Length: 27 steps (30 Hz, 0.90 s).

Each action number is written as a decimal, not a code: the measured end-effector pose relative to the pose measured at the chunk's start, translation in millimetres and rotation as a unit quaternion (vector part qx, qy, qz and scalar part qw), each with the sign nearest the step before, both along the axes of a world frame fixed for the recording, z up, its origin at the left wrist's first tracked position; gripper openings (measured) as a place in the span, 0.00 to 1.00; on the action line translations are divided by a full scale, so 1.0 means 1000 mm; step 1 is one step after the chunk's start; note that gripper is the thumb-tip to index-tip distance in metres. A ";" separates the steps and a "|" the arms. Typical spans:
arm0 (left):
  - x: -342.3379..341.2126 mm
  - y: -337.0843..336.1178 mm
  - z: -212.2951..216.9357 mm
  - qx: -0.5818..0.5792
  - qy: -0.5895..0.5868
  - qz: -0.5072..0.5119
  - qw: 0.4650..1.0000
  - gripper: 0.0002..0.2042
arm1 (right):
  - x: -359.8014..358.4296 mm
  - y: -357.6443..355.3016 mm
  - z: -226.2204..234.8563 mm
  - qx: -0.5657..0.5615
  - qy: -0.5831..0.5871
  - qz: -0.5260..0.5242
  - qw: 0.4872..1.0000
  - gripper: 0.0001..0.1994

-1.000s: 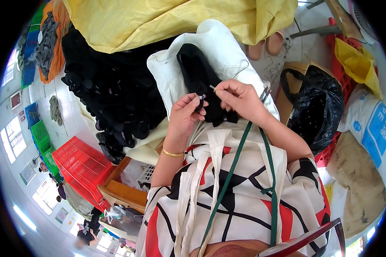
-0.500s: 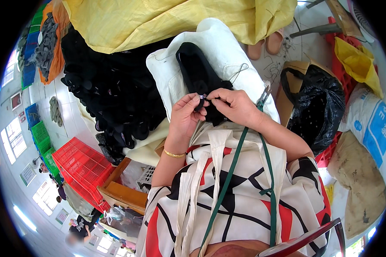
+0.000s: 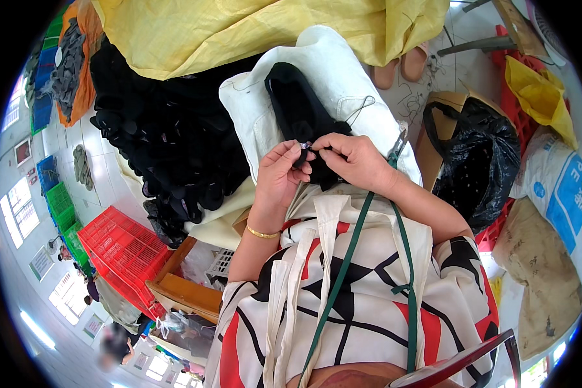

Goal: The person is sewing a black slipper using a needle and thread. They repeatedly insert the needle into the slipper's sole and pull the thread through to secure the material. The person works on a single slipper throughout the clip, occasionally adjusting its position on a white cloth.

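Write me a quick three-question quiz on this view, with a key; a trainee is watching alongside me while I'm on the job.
1. True or false: the bracelet is on the left arm.

2. Multiple choice: the black piece by the hands lies on
A) the red crate
B) the white pad
C) the yellow sheet

3. Short answer: in the picture, which is nearer the slippers, the left hand or the right hand?

Key: 1. True. 2. B. 3. The right hand.
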<state>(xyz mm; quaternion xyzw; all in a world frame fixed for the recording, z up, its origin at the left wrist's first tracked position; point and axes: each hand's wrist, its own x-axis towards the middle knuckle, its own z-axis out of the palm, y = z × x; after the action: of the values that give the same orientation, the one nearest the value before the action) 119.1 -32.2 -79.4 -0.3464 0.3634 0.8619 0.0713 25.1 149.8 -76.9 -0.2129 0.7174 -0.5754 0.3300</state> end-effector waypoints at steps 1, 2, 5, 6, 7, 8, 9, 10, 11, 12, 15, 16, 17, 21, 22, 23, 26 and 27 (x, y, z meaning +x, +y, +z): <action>0.001 0.000 0.000 -0.004 -0.002 -0.001 1.000 0.08 | 0.000 0.000 0.001 0.006 -0.004 0.008 1.000 0.08; 0.001 0.001 0.000 -0.017 -0.004 -0.003 1.000 0.08 | -0.001 0.000 0.003 0.013 -0.008 0.016 1.000 0.08; -0.001 0.006 0.004 -0.042 -0.005 0.002 0.999 0.08 | 0.000 -0.001 0.002 -0.005 -0.007 0.008 1.000 0.08; -0.001 0.008 0.005 -0.042 -0.004 0.011 0.999 0.08 | 0.000 -0.001 0.002 -0.017 -0.003 0.003 1.000 0.08; -0.001 0.009 0.006 -0.042 -0.003 0.021 0.999 0.08 | -0.002 -0.001 0.004 -0.008 -0.025 0.006 1.000 0.08; -0.001 0.009 0.005 -0.040 0.000 0.026 0.999 0.08 | -0.002 0.000 0.006 0.001 -0.046 0.009 0.999 0.08; -0.001 0.009 0.004 -0.036 0.004 0.032 0.999 0.08 | -0.004 0.000 0.008 0.012 -0.067 0.014 0.998 0.08; 0.000 0.009 0.003 -0.032 0.007 0.039 0.999 0.08 | -0.005 0.001 0.008 0.018 -0.084 0.018 0.996 0.07; 0.000 0.008 0.002 -0.044 0.001 0.033 0.999 0.08 | -0.005 0.001 0.007 0.025 -0.101 0.022 0.994 0.06; 0.000 0.009 0.001 -0.054 -0.006 0.028 0.998 0.08 | -0.005 0.002 0.005 0.032 -0.118 0.027 0.992 0.06; -0.001 0.013 0.003 -0.100 -0.009 0.003 0.995 0.09 | -0.006 0.003 0.004 0.022 -0.220 0.028 0.975 0.04; -0.001 0.014 0.005 -0.118 -0.008 -0.008 0.993 0.09 | -0.005 0.003 0.003 0.021 -0.217 0.027 0.976 0.04; -0.001 0.015 0.006 -0.123 -0.002 -0.013 0.992 0.09 | -0.005 0.003 0.001 0.020 -0.215 0.026 0.976 0.04; -0.001 0.011 0.005 -0.123 -0.003 -0.041 0.992 0.09 | 0.001 0.002 -0.009 0.009 -0.201 0.017 0.979 0.04; 0.000 0.010 0.005 -0.118 -0.009 -0.049 0.992 0.09 | 0.001 0.002 -0.009 0.005 -0.199 0.015 0.980 0.04; 0.000 0.010 0.005 -0.112 -0.007 -0.047 0.993 0.09 | 0.001 0.001 -0.008 0.000 -0.198 0.012 0.980 0.04; 0.001 0.011 0.003 -0.101 -0.008 -0.048 0.994 0.08 | 0.000 -0.002 -0.007 -0.005 -0.198 0.015 0.980 0.04; 0.001 0.010 0.002 -0.100 -0.009 -0.048 0.994 0.08 | -0.001 -0.003 -0.006 -0.006 -0.197 0.018 0.980 0.05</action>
<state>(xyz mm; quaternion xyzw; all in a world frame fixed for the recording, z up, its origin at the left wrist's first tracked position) 119.6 -22.0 -77.0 -0.3420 0.4636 0.8134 0.0807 24.1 146.9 -82.8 -0.1101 0.6313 -0.6042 0.4736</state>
